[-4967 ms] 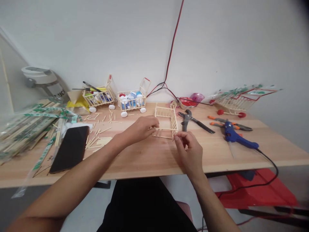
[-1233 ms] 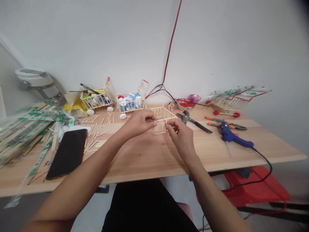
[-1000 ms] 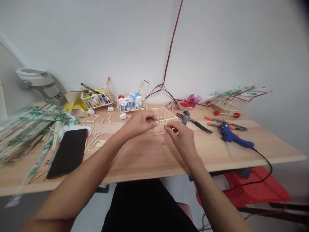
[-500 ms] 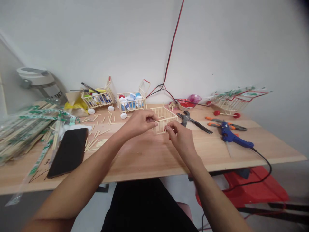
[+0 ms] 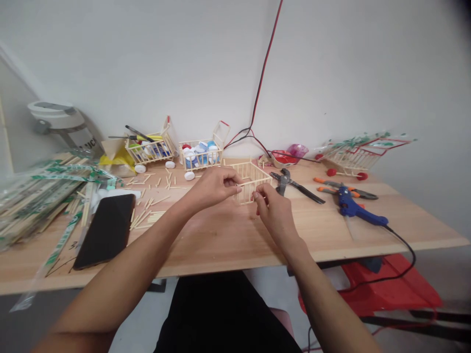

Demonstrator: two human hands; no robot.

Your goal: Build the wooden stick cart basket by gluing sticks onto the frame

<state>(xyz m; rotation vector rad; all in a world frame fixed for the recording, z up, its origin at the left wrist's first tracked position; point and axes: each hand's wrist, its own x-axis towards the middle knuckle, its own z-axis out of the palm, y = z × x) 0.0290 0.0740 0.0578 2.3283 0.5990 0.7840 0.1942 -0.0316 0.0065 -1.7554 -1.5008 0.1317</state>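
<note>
A small open basket [image 5: 250, 184] made of thin wooden sticks stands on the table between my hands. My left hand [image 5: 216, 186] is closed at its front left corner, thumb and fingertips pinched on the top rail. My right hand [image 5: 274, 211] is pinched at the lower front side, fingertips against the upright sticks; whatever lies between them is too small to make out. My left hand hides part of the basket's left side.
Pliers [image 5: 290, 185] and a blue glue gun [image 5: 358, 208] lie to the right. Behind are stick carts, one holding bottle caps [image 5: 200, 153]. Cut sticks [image 5: 145, 215], a phone [image 5: 105, 230] and bagged sticks [image 5: 40, 196] lie left. The table's front edge [image 5: 228, 269] is near me.
The whole view has shifted very slightly. Both hands keep their pinched pose at the basket, and nothing has been visibly taken up or let go.
</note>
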